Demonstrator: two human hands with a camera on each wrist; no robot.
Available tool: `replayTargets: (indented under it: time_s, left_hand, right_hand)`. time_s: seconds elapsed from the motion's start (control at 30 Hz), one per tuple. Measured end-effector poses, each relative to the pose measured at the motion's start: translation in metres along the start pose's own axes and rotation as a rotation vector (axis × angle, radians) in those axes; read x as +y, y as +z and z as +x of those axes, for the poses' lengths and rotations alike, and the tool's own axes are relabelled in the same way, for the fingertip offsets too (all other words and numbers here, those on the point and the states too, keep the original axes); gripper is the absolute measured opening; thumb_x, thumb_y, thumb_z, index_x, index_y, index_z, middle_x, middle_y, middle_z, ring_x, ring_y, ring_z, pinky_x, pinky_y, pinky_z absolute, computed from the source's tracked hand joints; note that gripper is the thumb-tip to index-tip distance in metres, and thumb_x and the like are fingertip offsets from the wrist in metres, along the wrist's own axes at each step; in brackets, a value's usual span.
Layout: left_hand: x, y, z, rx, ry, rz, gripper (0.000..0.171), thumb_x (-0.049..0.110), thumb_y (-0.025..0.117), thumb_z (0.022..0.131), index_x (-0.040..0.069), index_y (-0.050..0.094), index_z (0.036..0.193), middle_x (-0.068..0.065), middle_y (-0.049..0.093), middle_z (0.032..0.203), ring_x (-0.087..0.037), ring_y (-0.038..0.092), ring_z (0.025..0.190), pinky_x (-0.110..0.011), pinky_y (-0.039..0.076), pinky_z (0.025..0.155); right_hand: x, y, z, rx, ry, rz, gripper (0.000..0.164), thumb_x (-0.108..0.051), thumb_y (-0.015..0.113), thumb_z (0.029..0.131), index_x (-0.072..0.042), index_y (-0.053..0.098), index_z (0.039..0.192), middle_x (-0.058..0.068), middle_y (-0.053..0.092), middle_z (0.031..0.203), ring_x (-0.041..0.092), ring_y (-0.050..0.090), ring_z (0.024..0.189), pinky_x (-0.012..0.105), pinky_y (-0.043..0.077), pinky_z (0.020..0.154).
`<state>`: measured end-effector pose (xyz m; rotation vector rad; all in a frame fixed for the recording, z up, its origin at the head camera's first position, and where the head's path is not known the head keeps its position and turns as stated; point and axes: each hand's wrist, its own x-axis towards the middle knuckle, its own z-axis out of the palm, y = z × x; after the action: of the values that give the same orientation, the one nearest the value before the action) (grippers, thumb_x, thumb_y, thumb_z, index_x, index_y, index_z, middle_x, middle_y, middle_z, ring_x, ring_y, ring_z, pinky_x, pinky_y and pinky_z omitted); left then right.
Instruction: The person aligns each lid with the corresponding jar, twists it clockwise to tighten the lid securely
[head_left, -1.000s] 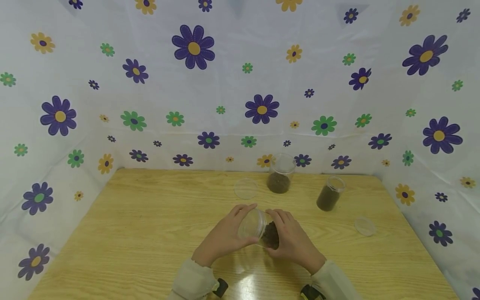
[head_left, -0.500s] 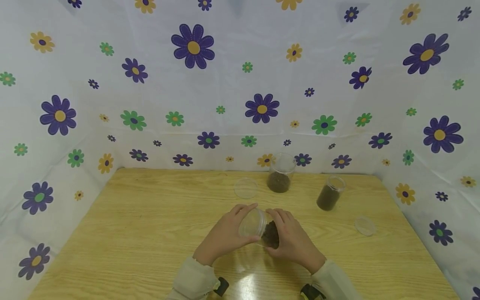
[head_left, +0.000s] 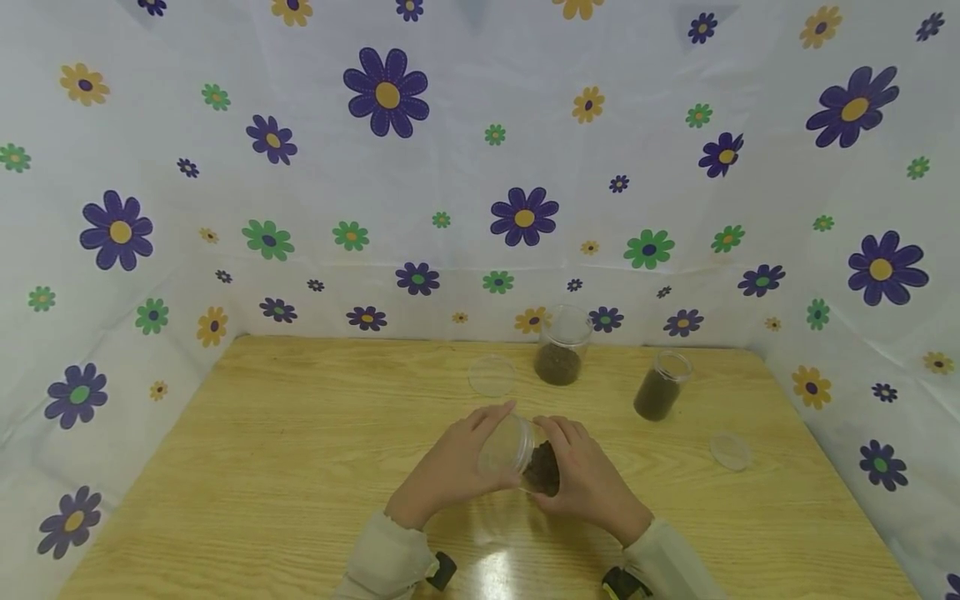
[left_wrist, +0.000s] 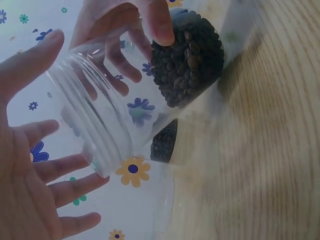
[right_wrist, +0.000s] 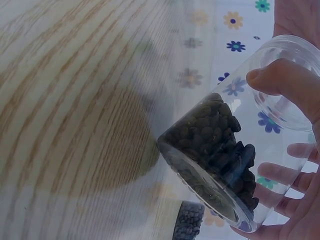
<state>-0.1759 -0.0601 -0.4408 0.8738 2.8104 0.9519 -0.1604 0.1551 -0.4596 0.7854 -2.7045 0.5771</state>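
Jar (head_left: 522,457) tilted between both hands (head_left: 453,460)

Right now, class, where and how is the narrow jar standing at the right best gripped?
Probably grip the narrow jar round its wall, the right hand, once free, coming from the near side: it stands upright, its round side unobstructed; its top looks open, so keep it level.

Up above and back from the tilted jar (head_left: 529,457), the head view looks forward and down; up close, the left-wrist view faces it by its rim (left_wrist: 97,110), the right-wrist one by its base (right_wrist: 204,186); all share its beans (left_wrist: 186,70).
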Motion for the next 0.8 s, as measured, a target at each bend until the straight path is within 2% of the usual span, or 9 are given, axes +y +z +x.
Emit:
replayTargets:
  time_s: [0.07,0.2,0.33,0.47,0.6,0.8]
  left_hand:
    - [-0.002,0.0,0.0,-0.014,0.001,-0.001,0.099,0.051,0.075,0.072,0.029,0.019,0.15,-0.011,0.032,0.151,-0.04,0.041,0.131,-0.058,0.033,0.106]
    - [-0.008,-0.002,0.0,-0.042,0.05,0.012,0.105,0.046,0.079,0.068,0.034,0.015,0.15,-0.012,0.022,0.155,-0.037,0.036,0.135,-0.061,0.023,0.11]
    - [-0.011,-0.008,-0.001,-0.084,0.086,0.02,0.104,0.029,0.083,0.068,0.038,0.017,0.149,-0.012,0.024,0.155,-0.038,0.04,0.133,-0.063,0.028,0.106]
    - [-0.011,-0.011,0.0,-0.111,0.085,0.044,0.101,0.014,0.082,0.07,0.039,0.022,0.147,-0.009,0.033,0.151,-0.036,0.047,0.127,-0.057,0.038,0.101]
    - [-0.011,-0.011,0.002,-0.097,0.101,0.055,0.098,0.012,0.082,0.069,0.038,0.027,0.146,-0.004,0.043,0.145,-0.031,0.049,0.125,-0.049,0.045,0.097]
    - [-0.009,-0.013,0.005,-0.071,0.12,0.049,0.098,0.012,0.085,0.064,0.035,0.033,0.144,-0.002,0.049,0.139,-0.027,0.052,0.123,-0.044,0.047,0.097]
  right_hand:
    - [0.0,0.0,0.0,0.001,0.002,0.006,0.093,-0.031,0.089,0.055,-0.005,0.044,0.131,0.013,0.054,0.123,0.032,0.052,0.114,0.048,0.047,0.093]
    - [0.0,-0.001,0.0,-0.002,0.006,0.011,0.092,-0.032,0.089,0.055,-0.004,0.044,0.131,0.013,0.054,0.123,0.033,0.052,0.114,0.048,0.048,0.092]
    - [0.0,-0.001,0.001,-0.009,0.012,0.009,0.092,-0.033,0.088,0.055,-0.004,0.044,0.131,0.013,0.054,0.122,0.033,0.052,0.113,0.048,0.048,0.092]
    - [0.0,-0.001,0.001,-0.013,0.016,0.005,0.092,-0.034,0.088,0.056,-0.004,0.045,0.131,0.013,0.054,0.122,0.032,0.052,0.113,0.048,0.048,0.092]
    - [0.0,-0.001,0.001,-0.011,0.015,0.007,0.092,-0.034,0.088,0.055,-0.004,0.044,0.131,0.014,0.054,0.122,0.033,0.053,0.113,0.048,0.049,0.091]
    - [0.001,-0.001,0.001,-0.017,0.017,0.007,0.093,-0.034,0.088,0.056,-0.004,0.044,0.132,0.013,0.054,0.123,0.032,0.052,0.113,0.048,0.049,0.09]
